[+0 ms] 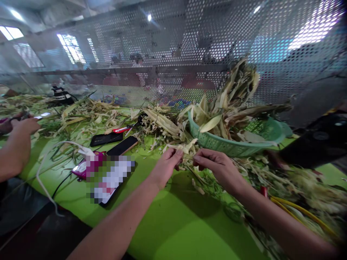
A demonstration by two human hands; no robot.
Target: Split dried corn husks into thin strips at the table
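My left hand [167,164] and my right hand [217,165] meet over the green table [173,224], both pinched on a thin dried plant stalk [187,157] with pale husk leaves. Just behind them a teal plastic basket [230,144] is heaped with dried husks and leaves. More loose stalks and leaves lie under and to the right of my right wrist.
Phones [123,145] and a red-handled cutter [121,129] lie left of center, with a white cable [46,180]. Another person's hand [23,126] works at the far left. A perforated metal screen [173,54] backs the table. Yellow-handled tool [298,211] lies at right.
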